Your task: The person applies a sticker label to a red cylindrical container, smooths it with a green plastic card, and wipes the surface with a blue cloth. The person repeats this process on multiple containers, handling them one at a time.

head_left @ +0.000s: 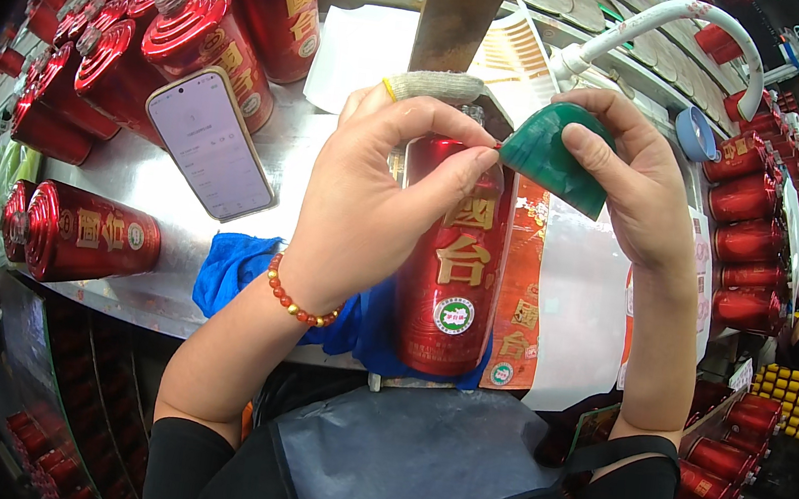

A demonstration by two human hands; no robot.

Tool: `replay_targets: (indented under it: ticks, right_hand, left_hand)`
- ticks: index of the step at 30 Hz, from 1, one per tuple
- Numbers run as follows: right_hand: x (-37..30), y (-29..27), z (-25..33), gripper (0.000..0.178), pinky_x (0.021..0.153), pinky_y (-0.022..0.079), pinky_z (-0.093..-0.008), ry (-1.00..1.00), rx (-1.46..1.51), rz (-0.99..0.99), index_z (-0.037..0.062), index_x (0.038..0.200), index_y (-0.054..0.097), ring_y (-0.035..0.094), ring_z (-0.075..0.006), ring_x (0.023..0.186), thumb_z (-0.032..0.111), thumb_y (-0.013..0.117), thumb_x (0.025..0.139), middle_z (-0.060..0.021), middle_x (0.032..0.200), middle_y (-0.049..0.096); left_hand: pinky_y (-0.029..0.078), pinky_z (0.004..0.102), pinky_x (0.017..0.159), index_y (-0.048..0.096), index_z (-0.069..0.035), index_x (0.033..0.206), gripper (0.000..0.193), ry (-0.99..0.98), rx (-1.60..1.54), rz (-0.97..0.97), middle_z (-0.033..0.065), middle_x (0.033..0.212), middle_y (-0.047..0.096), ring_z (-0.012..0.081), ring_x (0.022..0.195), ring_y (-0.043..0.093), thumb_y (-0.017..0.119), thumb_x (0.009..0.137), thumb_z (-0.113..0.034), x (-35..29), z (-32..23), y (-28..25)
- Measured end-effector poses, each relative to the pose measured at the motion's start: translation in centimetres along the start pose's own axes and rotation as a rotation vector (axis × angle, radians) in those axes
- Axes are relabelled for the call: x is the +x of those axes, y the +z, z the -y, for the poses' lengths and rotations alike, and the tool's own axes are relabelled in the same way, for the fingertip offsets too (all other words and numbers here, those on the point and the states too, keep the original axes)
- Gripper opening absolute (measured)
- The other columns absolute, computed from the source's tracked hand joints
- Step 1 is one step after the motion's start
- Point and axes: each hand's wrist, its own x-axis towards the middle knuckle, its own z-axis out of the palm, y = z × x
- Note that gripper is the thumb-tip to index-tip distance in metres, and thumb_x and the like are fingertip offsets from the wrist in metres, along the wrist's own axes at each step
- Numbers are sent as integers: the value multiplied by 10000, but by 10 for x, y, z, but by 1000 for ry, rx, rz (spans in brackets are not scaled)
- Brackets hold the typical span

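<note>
Right hand (636, 174) grips green scraper (548, 158); left hand (380, 162) pinches beside its corner, can't tell on what. Red bottle (446, 290) partly behind left hand, contents hidden.

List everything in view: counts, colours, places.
Scraper: one, green, upper centre
Main bottle: one, red, centre
Other bottles: many, red, both sides
Phone: one, gold-edged, left
Cloth: at least one, blue, centre
Label: one, orange, centre right
Sheet: one, white, centre right
Pipe: one, white, upper right
Round item: one, blue, upper right
Apron: one, grey, bottom
Bracelet: one, red-gold, centre left
Finger cover: one, cream, upper centre
Left hand: one, beside scraper
Right hand: one, holding scraper
</note>
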Motion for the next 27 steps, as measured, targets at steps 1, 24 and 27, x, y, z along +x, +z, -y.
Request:
replay_targets:
  ticks: [1,24,27]
  right_hand:
    - [0,0,0,287,877,513,-228,4,-5,-10,0,1227,659,636,-81,979,165,708,998,-40,1078,696]
    - [-5,8,-11,251,831,498,-213,20,-61,-123,-15,1159,677,604,-56,917,207,633,1050,-8,990,680]
    - [-2,15,-1,246,816,498,-226,-46,-222,-133,-11,1130,688,602,-66,899,212,654,1032,-18,953,680]
  left_hand:
    - [473,270,915,736,-1,1033,121,-1,18,-8,42,1028,678,106,981,602,749,941,-78,1,1,0]
    - [461,306,1027,625,4,1259,331,-323,-602,-169,83,1222,627,148,1176,576,709,995,-177,-24,6,21]
    - [457,323,1034,639,1,1236,343,-270,-537,-183,93,1201,614,165,1162,582,741,964,-181,-25,11,22]
